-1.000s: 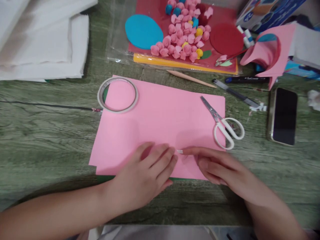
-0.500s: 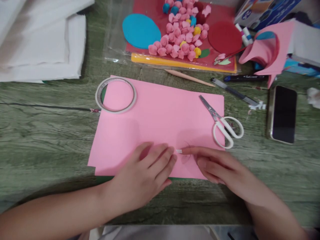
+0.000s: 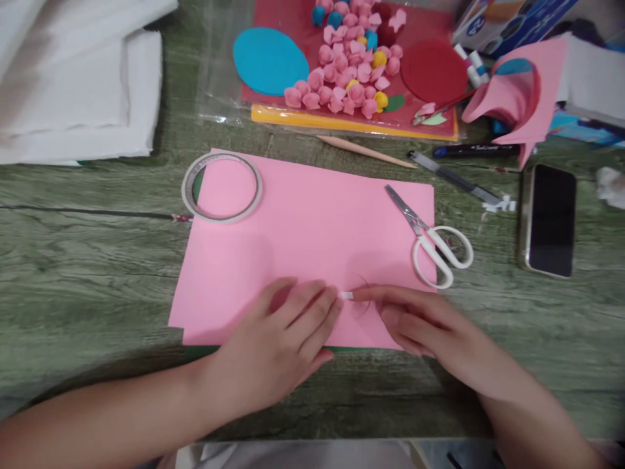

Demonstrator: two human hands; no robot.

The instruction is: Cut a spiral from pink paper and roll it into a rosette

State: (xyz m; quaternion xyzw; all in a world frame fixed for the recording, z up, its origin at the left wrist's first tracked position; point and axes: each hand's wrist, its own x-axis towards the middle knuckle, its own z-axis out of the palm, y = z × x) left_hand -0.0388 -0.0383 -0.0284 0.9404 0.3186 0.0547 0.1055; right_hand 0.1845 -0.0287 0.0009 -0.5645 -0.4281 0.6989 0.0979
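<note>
A pink foam sheet (image 3: 303, 228) lies flat on the green wood-grain table (image 3: 88, 273). My left hand (image 3: 278, 345) rests palm down on the sheet's near edge, fingers together. My right hand (image 3: 420, 326) lies beside it, its fingertips on a small white strip (image 3: 346, 295) between the two hands. Faint curved pencil lines show on the sheet just above my right fingers. White-handled scissors (image 3: 430, 241) lie shut on the sheet's right edge. A roll of tape (image 3: 221, 186) sits on the sheet's far left corner.
At the back, a red sheet (image 3: 420, 26) carries several pink, blue and yellow foam flowers (image 3: 344, 78) and a blue oval (image 3: 269, 60). A wooden stick (image 3: 366, 150), pens (image 3: 469, 151), a curled pink piece (image 3: 517, 98) and a phone (image 3: 551, 220) lie right. White folded material (image 3: 73, 85) sits far left.
The view has drifted slightly, so everything sits a little further left and up. Both hands stay in place on the pink sheet.
</note>
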